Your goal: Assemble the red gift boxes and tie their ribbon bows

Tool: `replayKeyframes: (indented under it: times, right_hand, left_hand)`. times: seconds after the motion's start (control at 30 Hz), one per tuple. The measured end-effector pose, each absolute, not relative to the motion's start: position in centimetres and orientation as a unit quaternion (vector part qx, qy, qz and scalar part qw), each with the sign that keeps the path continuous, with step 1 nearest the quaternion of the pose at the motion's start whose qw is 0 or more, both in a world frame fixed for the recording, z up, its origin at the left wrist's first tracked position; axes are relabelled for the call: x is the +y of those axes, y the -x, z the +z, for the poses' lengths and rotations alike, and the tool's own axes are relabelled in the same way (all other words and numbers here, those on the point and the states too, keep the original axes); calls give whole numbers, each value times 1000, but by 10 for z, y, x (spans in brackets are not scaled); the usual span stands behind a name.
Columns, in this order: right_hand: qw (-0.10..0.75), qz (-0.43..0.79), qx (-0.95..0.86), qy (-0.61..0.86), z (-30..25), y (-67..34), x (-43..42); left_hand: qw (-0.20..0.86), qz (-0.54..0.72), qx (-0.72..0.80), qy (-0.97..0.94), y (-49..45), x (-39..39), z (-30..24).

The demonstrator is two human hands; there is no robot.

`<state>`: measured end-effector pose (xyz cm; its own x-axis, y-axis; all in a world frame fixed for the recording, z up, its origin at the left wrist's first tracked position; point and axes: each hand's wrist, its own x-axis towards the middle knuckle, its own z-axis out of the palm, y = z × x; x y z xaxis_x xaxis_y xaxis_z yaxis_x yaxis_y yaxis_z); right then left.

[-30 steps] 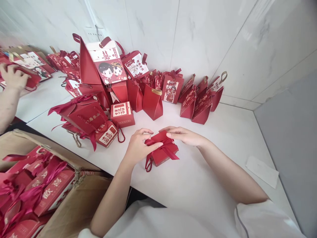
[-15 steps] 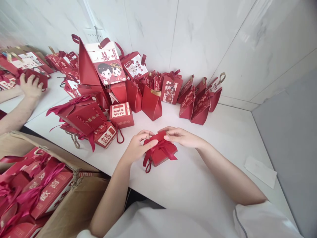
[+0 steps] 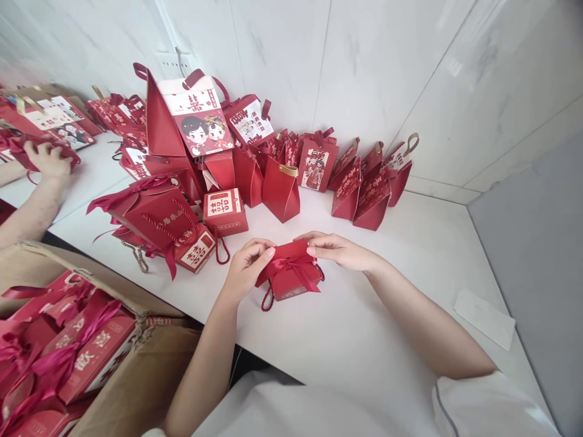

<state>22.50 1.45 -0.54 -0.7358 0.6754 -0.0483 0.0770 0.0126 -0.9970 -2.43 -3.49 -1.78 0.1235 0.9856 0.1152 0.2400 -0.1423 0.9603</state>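
In front of me on the white table is a small red gift box with a ribbon bow across its front and twisted red cord loops at its sides. My left hand pinches the left end of its raised top flap between thumb and fingers. At the flap's right end, my right hand grips the edge the same way, thumb in front and fingers behind. The fingertips behind the flap are hidden. Left of my hands stands a red box with a white label.
Many red gift boxes stand along the marbled wall. A cardboard carton of red boxes is at the lower left. A co-worker's hand rests on a red box at the far left. A white paper lies on the right.
My left hand has shifted left along the flap, so my hands are farther apart. The gift box has turned slightly and its flap shows wider. The co-worker's hand has moved a little left.
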Motion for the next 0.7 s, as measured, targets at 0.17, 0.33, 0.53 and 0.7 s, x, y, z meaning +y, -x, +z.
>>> replayKeyframes:
  times: [0.17, 0.33, 0.53, 0.7]
  right_hand:
    - [233, 645, -674, 274, -9, -224, 15]
    - [226, 630, -692, 272, -9, -225, 14]
    - [223, 621, -698, 279, -10, -226, 14]
    - [229, 615, -701, 280, -11, -228, 15]
  left_hand:
    - [414, 435, 497, -626, 26, -34, -20]
    - [418, 431, 497, -626, 30, -32, -25]
    - [409, 429, 503, -629, 31, -31, -25]
    - [400, 431, 491, -643, 32, -32, -21]
